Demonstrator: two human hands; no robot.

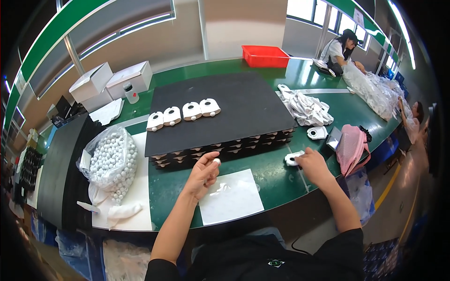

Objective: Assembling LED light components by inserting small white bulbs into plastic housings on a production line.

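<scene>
Green table (pixel 281 178) carries four finished white housings (pixel 183 114) on the far black foam sheet (pixel 234 107) — left hand (pixel 202 174) pinches a white ball (pixel 216 161), right hand (pixel 313 165) grips another housing (pixel 292 158) near right, many waiting.

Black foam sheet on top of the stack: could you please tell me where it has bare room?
The black foam sheet is bare right of and in front of the four white housings. Crowded: the pile of white parts at right and the bag of white balls at left.
</scene>
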